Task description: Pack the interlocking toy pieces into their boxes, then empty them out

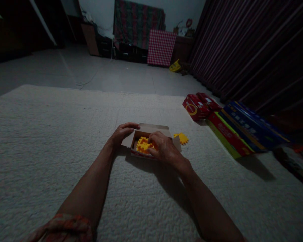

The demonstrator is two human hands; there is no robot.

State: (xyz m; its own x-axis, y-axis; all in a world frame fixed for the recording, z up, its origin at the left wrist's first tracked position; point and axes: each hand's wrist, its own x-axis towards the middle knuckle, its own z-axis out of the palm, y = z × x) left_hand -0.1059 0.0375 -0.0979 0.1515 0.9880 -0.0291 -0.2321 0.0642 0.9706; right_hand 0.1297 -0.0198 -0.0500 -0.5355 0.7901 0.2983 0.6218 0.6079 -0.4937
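Observation:
An open cardboard box (151, 128) lies on the pale quilted mat, its flaps folded outward. Yellow notched pieces (143, 145) are inside it, toward the left. My right hand (164, 148) reaches into the box from the right, its fingers curled on the yellow pieces; its palm hides part of the interior. At the box's left back corner, my left hand (122, 133) rests against the flap with its fingers stretched out. Another yellow notched piece (181, 138) lies on the mat just right of the box.
Red boxes (197, 107) stand on the mat at the right, beside a large blue box (249, 124) and a red and green one (228, 134). Behind the pale mat (53, 134) are a tiled floor (131, 75), a checked cloth (161, 47) and dark curtains (232, 43).

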